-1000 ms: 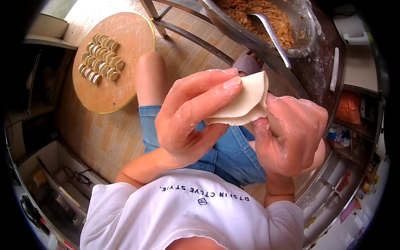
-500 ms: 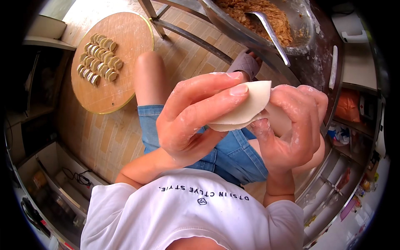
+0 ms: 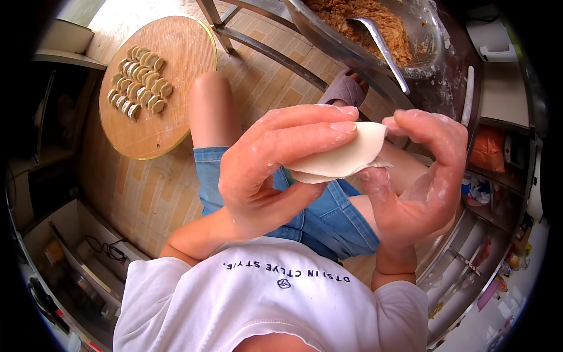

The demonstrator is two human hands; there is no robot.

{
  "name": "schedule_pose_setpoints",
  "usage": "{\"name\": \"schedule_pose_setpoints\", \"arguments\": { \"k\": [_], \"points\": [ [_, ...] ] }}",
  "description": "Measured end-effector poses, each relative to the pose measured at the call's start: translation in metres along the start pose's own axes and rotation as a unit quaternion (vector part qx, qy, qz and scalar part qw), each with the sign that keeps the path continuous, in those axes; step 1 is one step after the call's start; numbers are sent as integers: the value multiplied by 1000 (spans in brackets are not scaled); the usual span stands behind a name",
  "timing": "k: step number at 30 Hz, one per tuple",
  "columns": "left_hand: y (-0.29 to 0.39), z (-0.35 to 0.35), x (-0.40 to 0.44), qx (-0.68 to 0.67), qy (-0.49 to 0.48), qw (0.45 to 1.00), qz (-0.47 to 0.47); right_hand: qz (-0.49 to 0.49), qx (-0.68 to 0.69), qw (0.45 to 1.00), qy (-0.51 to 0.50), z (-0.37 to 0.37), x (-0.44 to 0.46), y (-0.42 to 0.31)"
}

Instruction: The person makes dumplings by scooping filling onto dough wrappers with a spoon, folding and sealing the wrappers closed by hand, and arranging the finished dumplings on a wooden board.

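A pale folded dumpling wrapper point(image 3: 343, 155) is held up over my lap, its two layers showing at the lower edge. My left hand point(image 3: 275, 164) is closed on it, with two fingers along the top and the thumb beneath. My right hand point(image 3: 416, 176) works at the wrapper's right end. Its thumb touches the lower edge, where a thin flap of dough shows, and its index fingertip is by the upper corner. White flour dusts both hands. Any filling inside the wrapper is hidden.
A glass bowl point(image 3: 431, 56) of orange-brown minced filling point(image 3: 375, 38) with a metal spoon point(image 3: 381, 53) stands at the upper right. On the round wooden table point(image 3: 182, 58) at the left lie rows of small floury dough pieces point(image 3: 141, 79). A white stick point(image 3: 469, 97) lies right of the bowl.
My right hand's fingers have opened wider and shifted upward, while its thumb stays at the wrapper's lower edge. The wrapper has tilted slightly flatter in my left hand.
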State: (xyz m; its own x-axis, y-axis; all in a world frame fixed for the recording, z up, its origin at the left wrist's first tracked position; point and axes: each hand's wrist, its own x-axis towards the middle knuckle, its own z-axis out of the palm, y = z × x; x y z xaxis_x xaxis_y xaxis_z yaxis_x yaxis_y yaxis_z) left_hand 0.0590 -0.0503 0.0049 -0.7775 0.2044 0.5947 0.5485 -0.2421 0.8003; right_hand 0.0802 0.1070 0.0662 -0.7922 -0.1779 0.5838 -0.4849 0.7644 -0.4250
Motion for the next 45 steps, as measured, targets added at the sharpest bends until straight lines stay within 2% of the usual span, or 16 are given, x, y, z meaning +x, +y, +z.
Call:
{"name": "schedule_pose_setpoints", "arguments": {
  "k": [3, 6, 9, 11, 12, 17, 21, 27, 30, 33, 35, 38, 41, 43, 44, 45],
  "points": [
    [3, -1, 2, 6, -7, 1000, -12, 24, 30, 999, -11, 1, 2, -1],
    [8, 2, -1, -27, 18, 996, -78, -31, -26, 999, -12, 0, -1, -2],
    [13, -1, -1, 1, 9, 995, -97, -54, -76, 996, -11, 0, -2, -6],
    [14, -7, -1, 22, -37, 996, -82, -59, -89, 994, -12, 0, -4, -5],
    [14, -9, 0, 32, -60, 995, -74, -54, -82, 995, -18, 0, -3, -4],
    [16, -11, 0, 14, -53, 994, -97, -2, -29, 999, -18, 3, 5, -2],
    [21, -10, 2, -4, -48, 991, -125, -22, -23, 999, -32, 1, 6, -2],
    [20, -14, 4, 64, -79, 992, -69, -54, -122, 990, -52, -4, 3, -12],
    [23, -15, 4, 59, -83, 991, -90, -52, -96, 993, -37, -1, 4, -10],
    [20, -17, 3, 57, -82, 993, -63, -60, -58, 996, -24, 2, 8, -10],
    [18, -17, 3, 45, -86, 994, -48, -78, -65, 995, -25, 1, 8, -10],
    [21, -9, 0, -58, -18, 994, -90, -87, -80, 993, -21, 0, 3, -9],
    [18, -3, 1, -128, 16, 984, -120, -55, -34, 998, 26, 8, -3, -10],
    [3, 11, -8, -186, 43, 976, -106, -32, 4, 998, 46, 18, -8, -6],
    [0, 11, -9, -182, 41, 980, -71, -22, 21, 998, 52, 22, -10, -4],
    [3, 9, -9, -147, 36, 986, -76, -12, 39, 998, 58, 26, -12, -1]
  ]
}}
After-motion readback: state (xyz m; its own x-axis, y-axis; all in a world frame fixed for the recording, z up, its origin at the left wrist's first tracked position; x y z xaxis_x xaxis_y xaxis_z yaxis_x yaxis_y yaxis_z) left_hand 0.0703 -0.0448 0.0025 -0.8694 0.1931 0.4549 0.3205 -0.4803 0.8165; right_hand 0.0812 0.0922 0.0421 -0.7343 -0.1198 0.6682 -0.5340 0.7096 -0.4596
